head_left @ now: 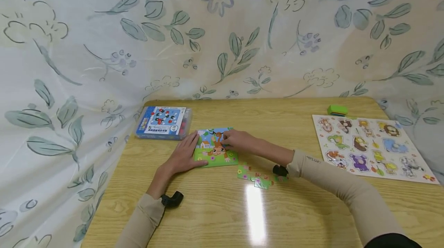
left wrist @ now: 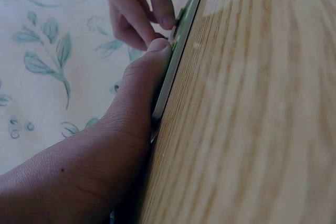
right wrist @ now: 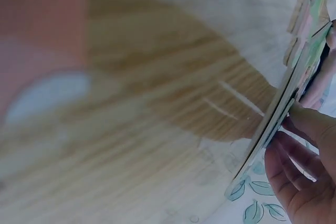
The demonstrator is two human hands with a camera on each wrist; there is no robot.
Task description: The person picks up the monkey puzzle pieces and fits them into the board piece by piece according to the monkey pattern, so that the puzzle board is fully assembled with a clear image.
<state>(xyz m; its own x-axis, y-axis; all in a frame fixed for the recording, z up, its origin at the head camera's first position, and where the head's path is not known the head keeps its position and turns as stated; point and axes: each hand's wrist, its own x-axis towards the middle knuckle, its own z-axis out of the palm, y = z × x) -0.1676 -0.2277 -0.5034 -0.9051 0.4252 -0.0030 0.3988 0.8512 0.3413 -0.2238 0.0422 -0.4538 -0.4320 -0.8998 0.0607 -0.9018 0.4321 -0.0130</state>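
A small square jigsaw puzzle [head_left: 216,159] with a monkey hanging before a house lies on the table. My left hand [head_left: 184,153] rests along its left side, fingers stretched and thumb on the lower edge. In the left wrist view the left thumb [left wrist: 139,82] presses on the thin board. Over the puzzle's upper right, my right hand [head_left: 237,140] pinches a puzzle piece between thumb and fingertips; the fingers mostly hide it. Right-hand fingers [right wrist: 286,169] show beside the board edge in the right wrist view. Loose puzzle pieces [head_left: 261,183] lie below the right forearm, which partly covers them.
A plastic case [head_left: 163,122] with a molecule picture stands at the back left. On the right lies a large animal board [head_left: 374,149], with a green block-shaped object [head_left: 337,110] behind it. A floral curtain [head_left: 222,47] hangs behind the wooden table [head_left: 204,217].
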